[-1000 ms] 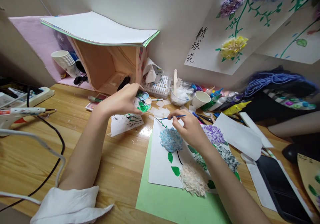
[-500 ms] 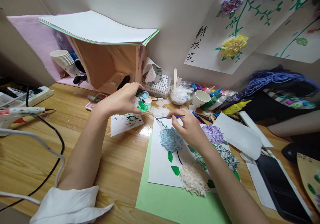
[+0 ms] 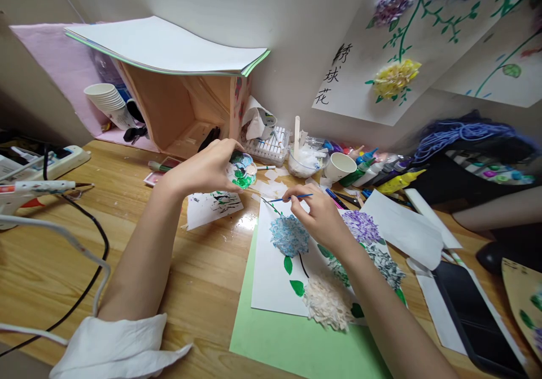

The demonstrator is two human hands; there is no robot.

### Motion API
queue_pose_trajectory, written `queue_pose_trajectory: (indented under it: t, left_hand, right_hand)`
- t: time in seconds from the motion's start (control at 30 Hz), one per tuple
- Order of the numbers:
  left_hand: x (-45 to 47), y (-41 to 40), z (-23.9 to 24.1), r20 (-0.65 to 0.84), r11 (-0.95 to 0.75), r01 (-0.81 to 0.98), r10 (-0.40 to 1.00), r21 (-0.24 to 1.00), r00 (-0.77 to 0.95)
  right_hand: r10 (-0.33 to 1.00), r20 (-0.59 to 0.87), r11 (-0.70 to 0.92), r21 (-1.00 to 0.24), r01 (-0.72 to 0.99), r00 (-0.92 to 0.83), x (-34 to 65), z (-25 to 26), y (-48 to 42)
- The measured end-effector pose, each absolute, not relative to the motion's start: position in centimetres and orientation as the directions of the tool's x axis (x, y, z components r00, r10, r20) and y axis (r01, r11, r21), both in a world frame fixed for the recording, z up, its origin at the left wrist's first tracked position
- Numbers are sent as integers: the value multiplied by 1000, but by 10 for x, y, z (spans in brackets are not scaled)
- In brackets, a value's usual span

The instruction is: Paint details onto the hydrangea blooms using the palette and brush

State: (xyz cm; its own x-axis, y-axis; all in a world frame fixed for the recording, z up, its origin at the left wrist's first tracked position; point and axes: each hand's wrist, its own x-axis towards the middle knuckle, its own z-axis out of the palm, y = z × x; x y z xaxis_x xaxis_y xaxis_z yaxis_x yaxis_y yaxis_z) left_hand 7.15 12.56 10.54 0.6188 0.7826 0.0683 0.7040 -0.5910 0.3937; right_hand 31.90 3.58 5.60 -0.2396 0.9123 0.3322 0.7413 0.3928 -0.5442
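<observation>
My right hand (image 3: 315, 212) pinches a thin blue paintbrush (image 3: 279, 199), its tip at the upper left corner of a white sheet (image 3: 271, 288), near a painted stem with small green leaves. Below the brush, a blue textured paper flower (image 3: 290, 236) is fixed to the sheet. Cream (image 3: 326, 305) and purple (image 3: 361, 226) flowers share it, along with painted green leaves (image 3: 297, 287); my right forearm hides part. To the left, my left hand (image 3: 212, 167) curls its thumb and fingers round the edge of a round paint palette (image 3: 243, 171) smeared with green, blue and white.
Green paper (image 3: 262, 339) lies beneath the sheet. A paint-marked paper scrap (image 3: 214, 207), a bowl of white scraps (image 3: 305, 161), a paper cup (image 3: 340, 167) and paint bottles (image 3: 398, 182) stand beyond. A phone (image 3: 478, 317) lies right; a glue gun (image 3: 38, 190) and cables left.
</observation>
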Motion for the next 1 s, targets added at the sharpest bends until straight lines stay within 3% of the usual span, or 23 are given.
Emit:
queue_pose_trajectory:
  t: [1.0]
  left_hand:
    - [72,125,106,76,-597,707,781,378,619]
  right_hand:
    - [915,334,382,-537,752,-226,321,55,36]
